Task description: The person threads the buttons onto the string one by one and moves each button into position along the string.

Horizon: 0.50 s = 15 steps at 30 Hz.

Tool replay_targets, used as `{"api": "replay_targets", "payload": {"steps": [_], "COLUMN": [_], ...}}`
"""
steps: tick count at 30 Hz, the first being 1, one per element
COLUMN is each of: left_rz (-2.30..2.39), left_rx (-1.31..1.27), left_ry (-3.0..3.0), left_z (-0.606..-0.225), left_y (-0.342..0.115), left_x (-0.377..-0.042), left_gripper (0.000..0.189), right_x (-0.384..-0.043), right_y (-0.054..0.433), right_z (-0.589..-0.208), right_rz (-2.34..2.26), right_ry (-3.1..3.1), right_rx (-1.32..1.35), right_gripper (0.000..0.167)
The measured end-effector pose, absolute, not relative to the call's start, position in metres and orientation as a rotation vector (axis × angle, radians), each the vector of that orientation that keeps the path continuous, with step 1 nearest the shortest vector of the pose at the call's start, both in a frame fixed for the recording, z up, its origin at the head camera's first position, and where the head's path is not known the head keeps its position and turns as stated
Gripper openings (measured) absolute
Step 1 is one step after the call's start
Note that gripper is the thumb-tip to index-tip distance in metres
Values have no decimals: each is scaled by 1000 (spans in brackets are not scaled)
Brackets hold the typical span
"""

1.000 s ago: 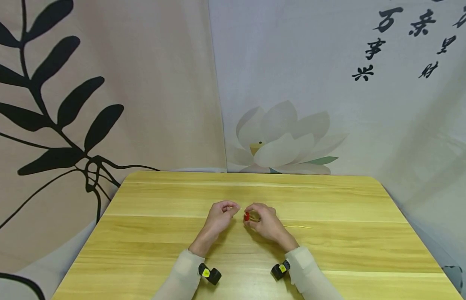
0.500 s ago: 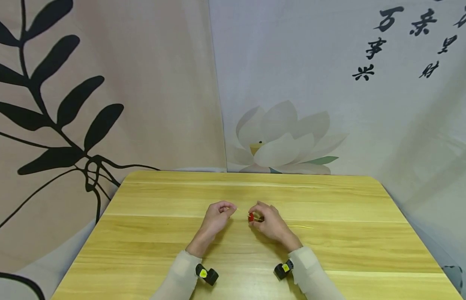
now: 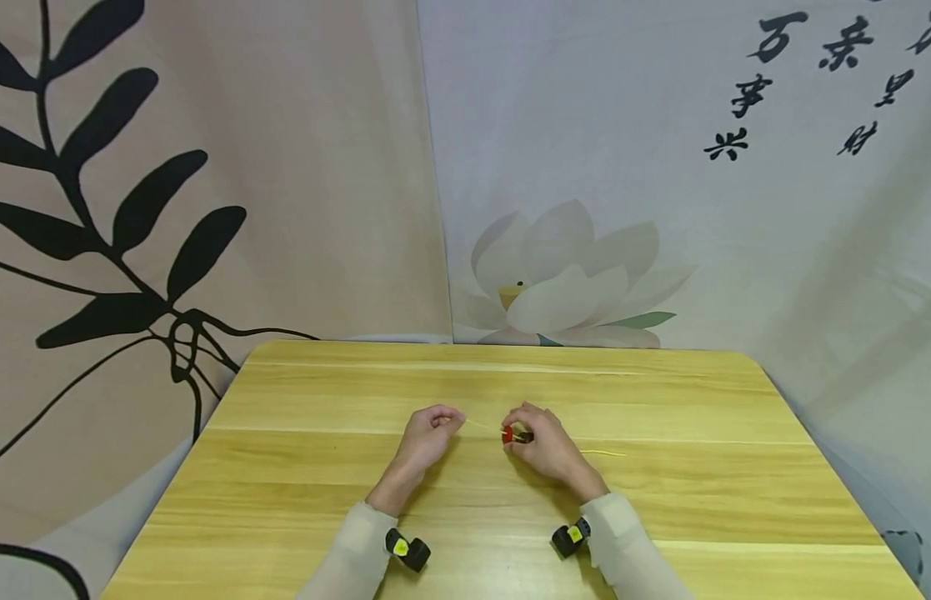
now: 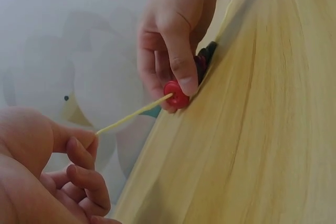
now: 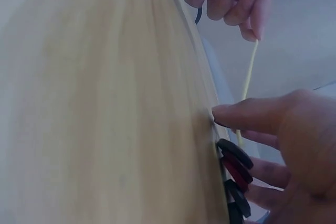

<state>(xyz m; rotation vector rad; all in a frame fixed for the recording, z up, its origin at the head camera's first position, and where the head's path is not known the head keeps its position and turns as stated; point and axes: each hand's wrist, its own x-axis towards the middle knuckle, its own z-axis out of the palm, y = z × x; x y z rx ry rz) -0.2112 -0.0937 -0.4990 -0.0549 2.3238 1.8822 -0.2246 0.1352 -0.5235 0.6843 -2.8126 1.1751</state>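
My left hand (image 3: 426, 437) pinches the end of a thin yellow string (image 4: 131, 116) between thumb and forefinger. The string runs taut to a round red button (image 4: 177, 95) and enters one of its holes. Thumb and fingers of my right hand (image 3: 548, 448) pinch that button by its edges, just over the table. Behind it, several black and dark red buttons (image 5: 236, 174) sit in a row on the string, close to my right palm. In the head view they are mostly hidden by the right hand.
The string's loose tail (image 3: 603, 453) lies on the wooden table (image 3: 705, 500) to the right of my right hand. Printed cloth (image 3: 345, 208) with a plant, a lotus and characters hangs behind the table's far edge. Each wrist carries a small black camera (image 3: 408, 550).
My left hand has drawn away to the left, and the right hand has shifted slightly right with the red button. A longer stretch of yellow string now shows between them.
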Motion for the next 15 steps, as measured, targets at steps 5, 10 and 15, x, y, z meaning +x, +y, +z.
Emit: {"api": "replay_targets", "payload": {"steps": [5, 10, 15], "left_rz": [1874, 1862, 1852], "left_rx": [-63, -102, -121], "left_ry": [2337, 2357, 2353], "left_z": [-501, -505, -508], "left_y": [-97, -99, -101], "left_x": [-210, -212, -213], "left_gripper": [25, 23, 22], "right_x": [-225, -225, -224], "right_y": [137, 140, 144], "right_z": [-524, -520, -516], "right_rz": [1178, 1218, 1302], "right_ry": [-2840, -2884, -2907], "right_rx": [682, 669, 672], "right_gripper": [27, 26, 22]}}
